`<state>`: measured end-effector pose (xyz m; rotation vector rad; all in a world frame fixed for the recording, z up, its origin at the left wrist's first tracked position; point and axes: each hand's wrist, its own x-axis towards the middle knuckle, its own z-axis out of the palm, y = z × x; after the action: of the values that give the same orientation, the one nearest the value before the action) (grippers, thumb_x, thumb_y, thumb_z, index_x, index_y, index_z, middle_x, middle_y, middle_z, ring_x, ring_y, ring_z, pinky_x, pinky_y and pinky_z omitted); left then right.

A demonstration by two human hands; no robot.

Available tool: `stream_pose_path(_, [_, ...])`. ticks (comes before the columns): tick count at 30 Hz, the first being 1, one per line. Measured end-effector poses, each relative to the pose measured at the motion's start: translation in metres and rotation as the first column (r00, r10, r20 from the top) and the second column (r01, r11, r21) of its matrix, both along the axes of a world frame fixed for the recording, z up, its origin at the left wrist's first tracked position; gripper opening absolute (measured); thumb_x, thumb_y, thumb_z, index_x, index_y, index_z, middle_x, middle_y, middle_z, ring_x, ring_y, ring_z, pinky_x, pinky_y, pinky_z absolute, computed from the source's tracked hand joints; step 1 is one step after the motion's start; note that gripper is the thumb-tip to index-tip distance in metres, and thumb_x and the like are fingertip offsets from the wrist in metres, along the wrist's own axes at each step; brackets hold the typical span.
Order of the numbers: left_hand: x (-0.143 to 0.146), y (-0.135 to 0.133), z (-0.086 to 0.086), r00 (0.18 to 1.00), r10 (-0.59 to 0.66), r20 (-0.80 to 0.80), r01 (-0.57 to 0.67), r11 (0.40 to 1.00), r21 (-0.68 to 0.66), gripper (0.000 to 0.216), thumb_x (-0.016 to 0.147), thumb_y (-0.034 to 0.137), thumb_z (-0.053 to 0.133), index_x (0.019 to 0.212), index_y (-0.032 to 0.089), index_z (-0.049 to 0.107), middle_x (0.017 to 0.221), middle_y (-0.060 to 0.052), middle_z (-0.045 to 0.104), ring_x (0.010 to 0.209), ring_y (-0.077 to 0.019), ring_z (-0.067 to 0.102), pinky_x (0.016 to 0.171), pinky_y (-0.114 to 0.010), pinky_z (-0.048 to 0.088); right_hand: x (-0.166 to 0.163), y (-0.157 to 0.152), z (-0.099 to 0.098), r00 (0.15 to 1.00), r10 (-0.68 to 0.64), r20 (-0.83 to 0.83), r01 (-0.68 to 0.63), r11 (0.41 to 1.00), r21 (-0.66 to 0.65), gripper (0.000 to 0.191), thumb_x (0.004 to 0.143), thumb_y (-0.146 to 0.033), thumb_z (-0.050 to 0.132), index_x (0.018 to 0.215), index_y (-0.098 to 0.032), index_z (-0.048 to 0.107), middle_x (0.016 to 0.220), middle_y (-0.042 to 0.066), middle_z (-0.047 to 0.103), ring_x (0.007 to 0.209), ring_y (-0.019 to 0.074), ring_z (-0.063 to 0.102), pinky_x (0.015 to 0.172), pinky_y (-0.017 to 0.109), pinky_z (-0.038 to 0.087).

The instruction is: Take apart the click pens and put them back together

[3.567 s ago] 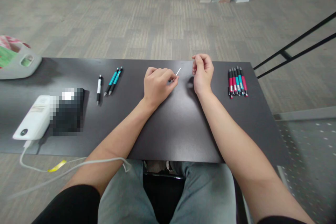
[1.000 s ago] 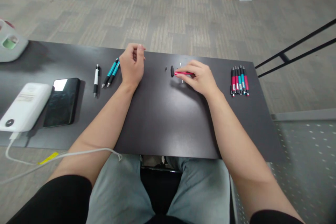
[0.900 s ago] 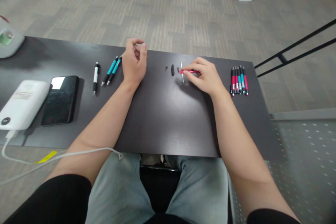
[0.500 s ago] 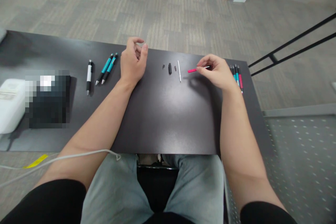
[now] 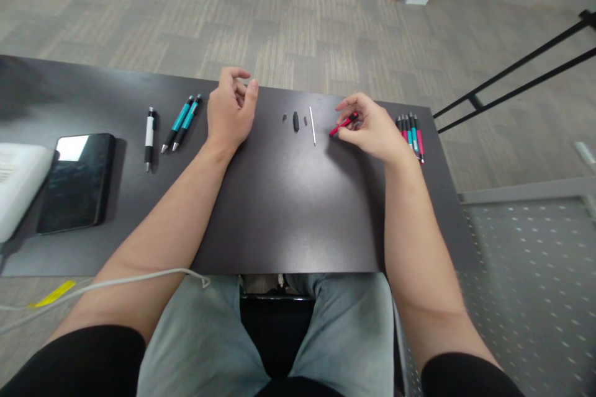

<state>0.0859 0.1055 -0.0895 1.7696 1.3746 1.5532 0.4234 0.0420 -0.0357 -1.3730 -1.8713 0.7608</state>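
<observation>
My right hand [image 5: 365,127] has a red pen barrel with a black part [image 5: 344,124] between thumb and fingers, low over the dark table. Left of it, on the tabletop, a thin silvery refill [image 5: 312,126] lies by a tiny dark piece [image 5: 305,120], a short black grip piece [image 5: 295,121] and another small dark bit [image 5: 284,117]. My left hand [image 5: 231,105] rests on its side near the far edge, fingers loosely curled, thumb apart, with nothing in it. Two blue pens [image 5: 187,123] are to its left.
A white-and-black pen [image 5: 149,138], a black glossy device [image 5: 77,183] and a white object [image 5: 21,186] are at the left of the table [image 5: 288,217]. Several red and blue pens [image 5: 413,136] line up at the right edge. A white cable [image 5: 139,276] crosses my left forearm.
The red pen barrel has turned in my right hand, its left end now pointing down toward the table. My left hand stays in place. The view has shifted slightly.
</observation>
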Motion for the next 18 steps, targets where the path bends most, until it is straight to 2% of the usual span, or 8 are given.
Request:
stream_pose_path(4, [0.0,0.0,0.0,1.0,0.001,-0.012,-0.001,1.0,-0.003,0.04,0.109,0.072,0.076,0.115,0.034,0.068,0.077,0.0,0.067,0.083,-0.0267,0.073,0.081,-0.044,0.055,-0.008,0.001,-0.006,1.0,0.003,0.002,-0.003,1.0,0.031,0.041,0.078,-0.029,0.086,0.117,-0.026,0.073,0.1,0.003,0.077,0.087,0.0233,0.071,0.078,0.038,0.061])
stream_pose_path(10, [0.0,0.0,0.0,0.999,-0.002,-0.038,0.002,1.0,0.001,0.039,0.11,0.072,0.072,0.105,0.034,0.067,0.075,-0.001,0.067,0.075,-0.0262,0.07,0.08,-0.046,0.056,-0.013,0.008,-0.02,0.998,-0.03,-0.046,0.033,0.998,0.057,0.028,0.085,-0.035,0.084,0.109,-0.026,0.073,0.102,0.004,0.077,0.088,0.0242,0.072,0.079,0.04,0.064])
stream_pose_path(18, [0.003,-0.003,0.003,0.999,0.01,-0.04,-0.01,1.0,0.009,0.042,0.109,0.075,0.072,0.103,0.033,0.067,0.072,0.0,0.066,0.073,-0.0255,0.068,0.08,-0.043,0.058,-0.015,0.013,-0.028,0.998,-0.065,-0.009,0.065,0.993,0.101,0.032,0.095,-0.044,0.084,0.121,-0.027,0.079,0.109,0.009,0.082,0.098,0.0301,0.077,0.084,0.046,0.067])
